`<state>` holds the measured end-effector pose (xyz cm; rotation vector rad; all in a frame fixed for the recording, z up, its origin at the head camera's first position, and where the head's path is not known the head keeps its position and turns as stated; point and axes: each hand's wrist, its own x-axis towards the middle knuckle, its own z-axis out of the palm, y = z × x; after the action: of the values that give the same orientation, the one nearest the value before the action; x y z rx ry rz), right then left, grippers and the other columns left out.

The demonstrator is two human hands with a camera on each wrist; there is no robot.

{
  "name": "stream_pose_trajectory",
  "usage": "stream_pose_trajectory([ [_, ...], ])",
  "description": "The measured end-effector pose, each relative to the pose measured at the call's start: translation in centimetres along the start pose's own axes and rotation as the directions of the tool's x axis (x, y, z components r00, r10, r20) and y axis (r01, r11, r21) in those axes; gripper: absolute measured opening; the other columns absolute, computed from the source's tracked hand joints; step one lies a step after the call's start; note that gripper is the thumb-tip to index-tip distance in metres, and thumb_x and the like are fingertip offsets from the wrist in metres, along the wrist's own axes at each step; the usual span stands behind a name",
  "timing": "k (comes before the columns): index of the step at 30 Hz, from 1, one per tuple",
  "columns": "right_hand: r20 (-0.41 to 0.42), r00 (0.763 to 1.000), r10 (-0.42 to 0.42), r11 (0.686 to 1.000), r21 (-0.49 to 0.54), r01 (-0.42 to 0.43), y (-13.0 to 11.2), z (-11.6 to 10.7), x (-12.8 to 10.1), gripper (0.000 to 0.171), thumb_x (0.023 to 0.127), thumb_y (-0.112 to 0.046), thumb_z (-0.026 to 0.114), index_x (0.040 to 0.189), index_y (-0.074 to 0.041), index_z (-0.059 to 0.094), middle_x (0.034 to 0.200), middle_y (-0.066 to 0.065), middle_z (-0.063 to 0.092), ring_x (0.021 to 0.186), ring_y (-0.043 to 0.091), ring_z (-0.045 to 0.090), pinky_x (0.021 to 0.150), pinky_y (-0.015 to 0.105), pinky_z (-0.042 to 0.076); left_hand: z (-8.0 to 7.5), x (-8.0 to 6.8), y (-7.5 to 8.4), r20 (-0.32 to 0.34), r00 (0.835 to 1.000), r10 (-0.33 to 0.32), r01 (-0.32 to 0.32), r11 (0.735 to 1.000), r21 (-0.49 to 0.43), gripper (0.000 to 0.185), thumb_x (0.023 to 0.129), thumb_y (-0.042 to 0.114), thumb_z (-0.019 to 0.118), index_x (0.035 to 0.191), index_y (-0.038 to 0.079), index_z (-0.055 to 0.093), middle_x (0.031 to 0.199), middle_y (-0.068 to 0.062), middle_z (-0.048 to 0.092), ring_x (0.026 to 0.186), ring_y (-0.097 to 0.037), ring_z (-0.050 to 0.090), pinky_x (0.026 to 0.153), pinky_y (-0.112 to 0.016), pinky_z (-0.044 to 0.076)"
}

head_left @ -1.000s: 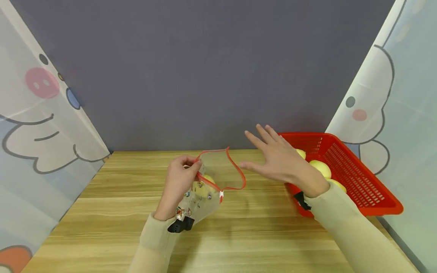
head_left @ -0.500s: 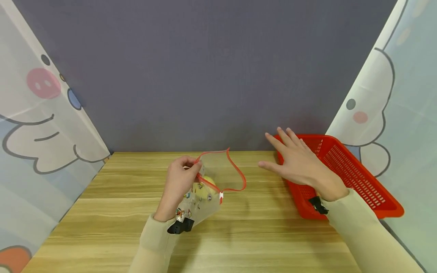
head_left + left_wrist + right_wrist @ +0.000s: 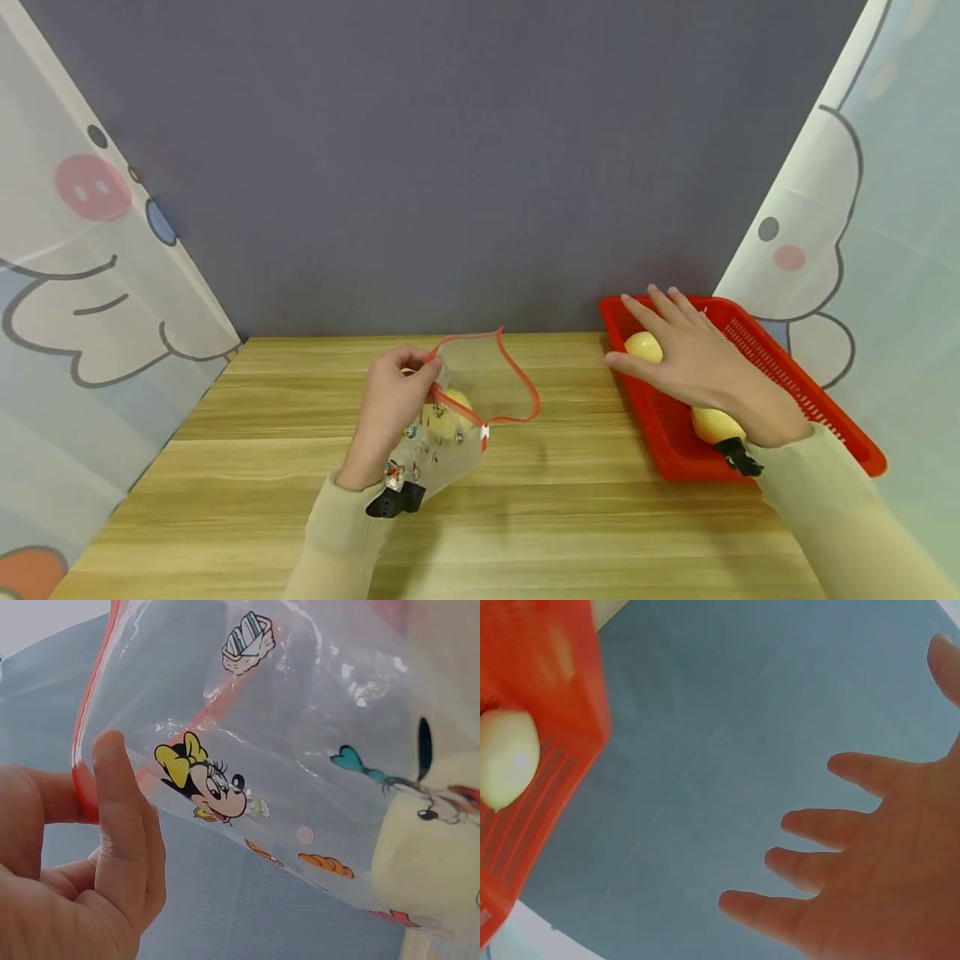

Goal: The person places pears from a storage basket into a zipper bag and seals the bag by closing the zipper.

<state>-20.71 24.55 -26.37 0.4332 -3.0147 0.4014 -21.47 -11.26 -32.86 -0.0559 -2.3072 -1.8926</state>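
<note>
A clear zip bag (image 3: pixel 453 454) with a red zip edge and cartoon prints hangs with its mouth spread. My left hand (image 3: pixel 393 392) pinches the zip edge between thumb and fingers. One yellow lemon (image 3: pixel 420 855) lies inside the bag, behind the printed plastic. The white slider (image 3: pixel 484 433) sits at the near end of the zip. My right hand (image 3: pixel 693 367) hovers over the red basket (image 3: pixel 645 421), fingers spread and holding nothing. In the basket, a lemon (image 3: pixel 643 345) shows near the thumb, and another lemon (image 3: pixel 714 423) below the wrist; the hand hides part of the inside.
The basket, with slotted walls, stands at the right of the wooden table (image 3: pixel 247 483). A grey panel (image 3: pixel 465 167) rises behind the table's far edge. Printed cartoon curtains (image 3: pixel 795 192) hang on both sides.
My right hand has moved to the right, from beside the bag to over the basket, with fingers still spread. The left hand and the bag stay nearly in place.
</note>
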Motion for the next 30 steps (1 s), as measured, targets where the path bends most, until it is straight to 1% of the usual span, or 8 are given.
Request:
stream_pose_trajectory([
  [5,0.002,1.000,0.016,1.000,0.007,-0.016,1.3,-0.1,-0.6,0.095,0.095,-0.068,0.054,0.163,-0.011,0.020,0.166,0.028,0.006,0.151,0.052,-0.002,0.118,0.072,0.004,-0.1,0.0,-0.1,0.002,1.000,-0.003,0.003,1.000,0.010,0.015,0.098,0.008,0.067,0.100,-0.006,0.070,0.088,-0.013,0.059,0.063,-0.020,0.063,0.060,-0.030,0.062],
  [11,0.018,0.999,0.047,0.999,-0.017,-0.047,2.6,0.1,-1.1,0.096,0.095,-0.068,0.053,0.163,-0.008,0.020,0.165,0.031,0.007,0.150,0.053,-0.002,0.114,0.077,0.008,-0.1,-0.1,-0.2,0.007,1.000,-0.018,0.018,1.000,0.009,0.015,0.098,0.010,0.067,0.101,-0.004,0.070,0.090,-0.013,0.059,0.064,-0.021,0.063,0.061,-0.030,0.062],
  [15,0.024,0.997,0.067,0.997,-0.036,-0.066,3.6,0.4,-1.5,0.098,0.094,-0.068,0.054,0.162,-0.005,0.021,0.163,0.035,0.009,0.149,0.056,0.000,0.112,0.078,0.009,-0.1,0.0,-0.3,0.010,0.999,-0.030,0.030,1.000,0.000,0.015,0.098,0.010,0.067,0.101,-0.004,0.070,0.092,-0.013,0.059,0.065,-0.020,0.063,0.062,-0.030,0.062],
  [22,0.012,0.997,0.073,0.996,-0.042,-0.073,5.1,1.0,-2.2,0.096,0.095,-0.065,0.056,0.160,-0.002,0.024,0.160,0.038,0.013,0.146,0.059,0.005,0.111,0.079,0.012,-0.1,0.0,-0.1,0.009,0.999,-0.032,0.032,0.999,-0.006,0.012,0.098,0.009,0.067,0.098,-0.002,0.070,0.091,-0.013,0.058,0.065,-0.020,0.063,0.061,-0.030,0.062],
  [30,-0.004,0.995,0.096,0.995,-0.020,-0.096,7.1,2.0,-3.1,0.096,0.094,-0.066,0.057,0.158,-0.001,0.028,0.160,0.038,0.016,0.146,0.058,0.010,0.109,0.080,0.015,-0.1,-0.1,0.0,0.006,0.999,-0.035,0.035,0.999,-0.010,0.014,0.098,0.008,0.066,0.100,-0.006,0.069,0.091,-0.014,0.058,0.065,-0.019,0.062,0.060,-0.029,0.062],
])
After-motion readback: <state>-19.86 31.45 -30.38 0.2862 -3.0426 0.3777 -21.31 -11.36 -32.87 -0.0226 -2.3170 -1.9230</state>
